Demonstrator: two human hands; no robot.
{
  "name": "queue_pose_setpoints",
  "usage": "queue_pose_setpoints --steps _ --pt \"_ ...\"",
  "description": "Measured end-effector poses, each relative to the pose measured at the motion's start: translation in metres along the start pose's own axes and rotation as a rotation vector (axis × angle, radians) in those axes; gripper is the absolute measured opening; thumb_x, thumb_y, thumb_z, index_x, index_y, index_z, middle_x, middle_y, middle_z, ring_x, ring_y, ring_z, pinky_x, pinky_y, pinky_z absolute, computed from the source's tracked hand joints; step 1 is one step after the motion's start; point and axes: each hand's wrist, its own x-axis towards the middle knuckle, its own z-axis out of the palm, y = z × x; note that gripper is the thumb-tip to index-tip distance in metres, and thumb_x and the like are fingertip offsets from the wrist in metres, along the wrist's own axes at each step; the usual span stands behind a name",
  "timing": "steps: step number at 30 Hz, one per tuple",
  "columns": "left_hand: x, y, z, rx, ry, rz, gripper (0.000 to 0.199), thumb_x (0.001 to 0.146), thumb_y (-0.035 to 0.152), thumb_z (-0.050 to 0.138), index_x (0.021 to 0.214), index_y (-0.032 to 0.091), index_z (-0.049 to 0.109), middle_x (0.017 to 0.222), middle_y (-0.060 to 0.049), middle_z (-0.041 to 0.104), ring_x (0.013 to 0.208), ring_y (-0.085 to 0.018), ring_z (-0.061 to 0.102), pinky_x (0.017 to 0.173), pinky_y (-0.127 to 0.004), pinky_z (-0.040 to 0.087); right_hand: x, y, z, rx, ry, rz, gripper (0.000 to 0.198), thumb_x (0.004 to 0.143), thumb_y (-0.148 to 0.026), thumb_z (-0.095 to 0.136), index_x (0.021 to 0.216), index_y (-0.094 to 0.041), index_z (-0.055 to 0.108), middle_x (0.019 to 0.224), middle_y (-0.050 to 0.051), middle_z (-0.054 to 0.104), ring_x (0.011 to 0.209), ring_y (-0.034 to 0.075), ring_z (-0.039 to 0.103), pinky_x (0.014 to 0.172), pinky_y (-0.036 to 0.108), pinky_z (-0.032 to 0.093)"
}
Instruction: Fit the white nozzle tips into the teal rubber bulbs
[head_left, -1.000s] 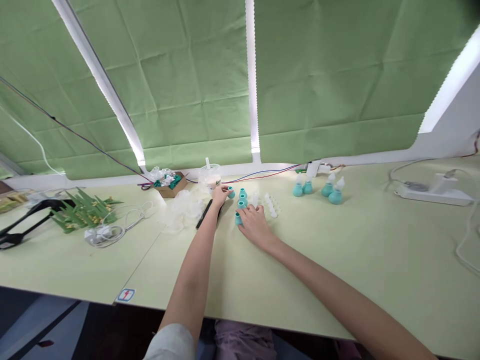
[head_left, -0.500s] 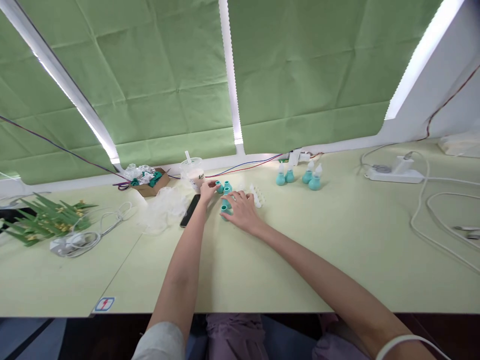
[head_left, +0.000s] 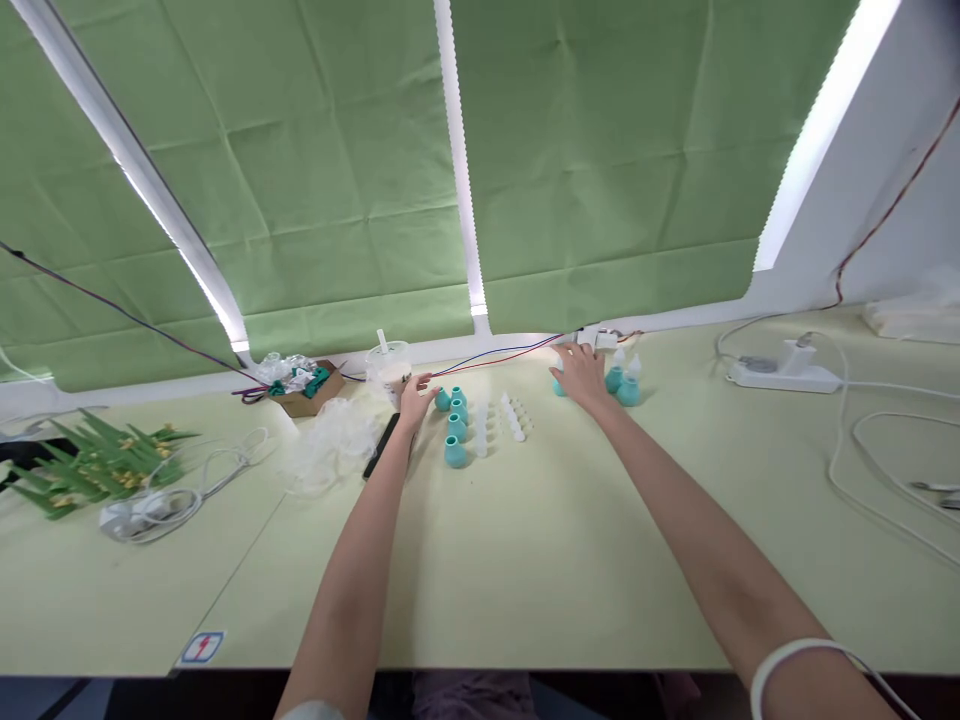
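Note:
My left hand [head_left: 416, 403] rests beside a row of small teal rubber bulbs [head_left: 454, 452], open-necked and upright. Its thumb and fingers are apart, near the farthest bulb of that row, and nothing shows in its grasp. Farther right, my right hand [head_left: 583, 378] curls over a teal bulb with a white tip [head_left: 559, 387]. Its fingers hide most of that bulb and whatever stands behind it. Two more teal bulbs with white nozzle tips [head_left: 628, 390] stand just right of this hand. Between the hands lie white translucent nozzle pieces [head_left: 513, 418] in lines.
A black phone [head_left: 381, 447] lies under my left wrist. Behind it stand a plastic cup with a straw [head_left: 388, 365] and a cardboard box [head_left: 309, 398]. Crumpled clear plastic [head_left: 330, 440] is at left. A power strip [head_left: 784, 375] with white cables sits at right.
My right hand has left the teal row and moved right to the tipped bulbs. The row and white pieces are now uncovered. My left hand stays near the row's far end.

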Motion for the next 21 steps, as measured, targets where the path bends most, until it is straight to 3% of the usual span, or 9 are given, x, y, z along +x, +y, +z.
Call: queue_pose_setpoints --steps 4,6,9,12,15,18,21 --pt "-0.007 0.023 -0.007 0.027 0.051 0.065 0.031 0.075 0.024 0.061 0.106 0.016 0.062 0.115 -0.011 0.061 0.103 -0.021 0.057 0.089 -0.036 0.048 0.005 0.007 0.006 0.023 -0.142 -0.050 0.037 0.084 -0.012 0.044 0.117 -0.015 0.059 0.115 0.013 0.055 0.103 0.022 0.051 0.085 0.032 0.039" --pt "-0.015 0.037 -0.008 0.044 0.079 0.104 0.028 0.077 0.023 0.058 0.104 0.016 0.062 0.115 -0.011 0.059 0.102 -0.021 0.056 0.084 -0.033 0.049 0.004 0.005 0.004 0.102 -0.113 -0.057 0.041 0.081 -0.007 0.044 0.120 -0.012 0.057 0.114 0.014 0.055 0.100 0.021 0.054 0.083 0.031 0.041" --pt "-0.033 0.064 -0.002 0.091 0.095 0.217 0.027 0.081 0.024 0.056 0.106 0.018 0.062 0.113 -0.009 0.059 0.101 -0.019 0.056 0.081 -0.031 0.050 -0.002 -0.005 -0.010 0.297 -0.021 -0.097 0.031 0.080 -0.011 0.048 0.107 -0.011 0.063 0.108 0.013 0.059 0.097 0.020 0.056 0.086 0.033 0.045" --pt "-0.056 0.095 0.015 0.180 0.001 0.416 0.030 0.085 0.027 0.056 0.114 0.020 0.059 0.118 -0.009 0.057 0.111 -0.020 0.052 0.088 -0.032 0.048 -0.015 -0.024 -0.035 0.619 0.018 -0.119 0.023 0.080 -0.026 0.055 0.097 -0.014 0.066 0.102 0.009 0.062 0.084 0.015 0.058 0.081 0.032 0.050" --pt "-0.077 0.120 0.038 0.327 -0.114 0.643 0.044 0.086 0.031 0.057 0.128 0.020 0.049 0.128 -0.009 0.054 0.122 -0.022 0.045 0.104 -0.037 0.037 -0.035 -0.043 -0.058 0.915 -0.072 -0.153 0.030 0.077 -0.035 0.060 0.100 -0.017 0.068 0.102 0.007 0.065 0.082 0.013 0.061 0.078 0.029 0.054" --pt "-0.093 0.130 0.059 0.458 -0.159 0.676 0.038 0.089 0.031 0.053 0.126 0.020 0.051 0.118 -0.009 0.061 0.112 -0.023 0.053 0.096 -0.036 0.041 -0.055 -0.053 -0.063 1.068 -0.130 -0.122 0.033 0.072 -0.037 0.065 0.097 -0.017 0.070 0.098 0.005 0.067 0.080 0.013 0.063 0.078 0.028 0.054" --pt "-0.104 0.125 0.068 0.548 -0.187 0.639 0.028 0.090 0.030 0.052 0.115 0.019 0.059 0.099 -0.008 0.067 0.096 -0.022 0.058 0.082 -0.033 0.045 -0.072 -0.053 -0.055 1.098 -0.093 -0.053 0.030 0.071 -0.038 0.066 0.092 -0.017 0.072 0.094 0.005 0.069 0.076 0.013 0.063 0.079 0.030 0.055"
